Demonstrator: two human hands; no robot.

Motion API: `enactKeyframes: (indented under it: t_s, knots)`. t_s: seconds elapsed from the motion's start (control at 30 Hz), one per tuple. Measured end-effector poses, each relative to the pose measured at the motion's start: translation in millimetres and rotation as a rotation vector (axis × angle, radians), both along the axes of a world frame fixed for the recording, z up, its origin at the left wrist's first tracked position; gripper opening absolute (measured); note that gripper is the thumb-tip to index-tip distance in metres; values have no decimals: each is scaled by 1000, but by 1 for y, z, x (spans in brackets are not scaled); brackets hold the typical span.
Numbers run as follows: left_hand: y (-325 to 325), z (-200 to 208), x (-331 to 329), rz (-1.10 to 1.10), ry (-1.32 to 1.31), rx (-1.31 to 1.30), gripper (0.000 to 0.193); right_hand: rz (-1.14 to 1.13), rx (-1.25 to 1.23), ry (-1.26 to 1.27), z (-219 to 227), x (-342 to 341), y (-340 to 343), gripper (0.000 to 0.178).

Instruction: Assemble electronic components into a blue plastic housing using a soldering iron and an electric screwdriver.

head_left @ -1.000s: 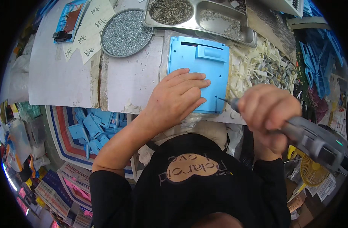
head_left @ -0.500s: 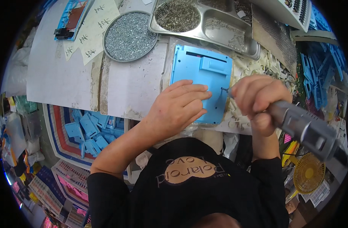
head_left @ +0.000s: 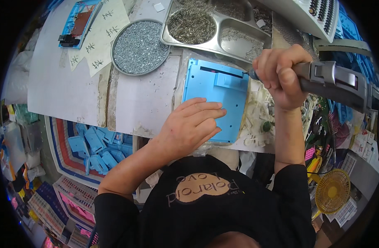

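Risen to the blue panel's [head_left: 216, 95] top corner, right hand [head_left: 280, 76] grips grey screwdriver [head_left: 334, 80]; left hand [head_left: 191, 124] presses flat, fingers spread.

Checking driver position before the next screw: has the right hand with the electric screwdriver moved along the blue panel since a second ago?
Yes. The right hand and electric screwdriver went from the blue panel's near right corner to its far right corner, toward the steel tray.

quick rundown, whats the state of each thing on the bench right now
blue plastic panel: flat on the bench, pinned by the left hand
electric screwdriver: gripped in the right hand, tip at the panel's upper right corner
round metal dish: full of screws
steel compartment tray: holds screws
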State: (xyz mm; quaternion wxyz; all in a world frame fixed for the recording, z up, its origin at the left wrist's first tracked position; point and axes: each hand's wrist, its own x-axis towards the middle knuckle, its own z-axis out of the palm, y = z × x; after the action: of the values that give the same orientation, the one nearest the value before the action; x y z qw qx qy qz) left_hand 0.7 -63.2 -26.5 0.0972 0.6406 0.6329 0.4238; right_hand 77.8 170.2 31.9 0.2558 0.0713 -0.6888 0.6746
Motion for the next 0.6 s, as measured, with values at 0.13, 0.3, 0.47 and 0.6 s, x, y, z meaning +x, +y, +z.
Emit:
enactKeyframes:
  t_s: [0.13,0.3,0.47,0.6]
  knots:
    - [-1,-4,1,14,-18,17,21,31,14,-31,-7,-6,0,30]
    - [0,-3,0,51,-125,77,20,153,49,63,16,-6,14,31]
    - [9,2,3,113,-317,153,17,277,31,138,50,16,-4,38]
    - [7,-5,2,132,-204,176,18,36,-48,148,25,4,-7,27]
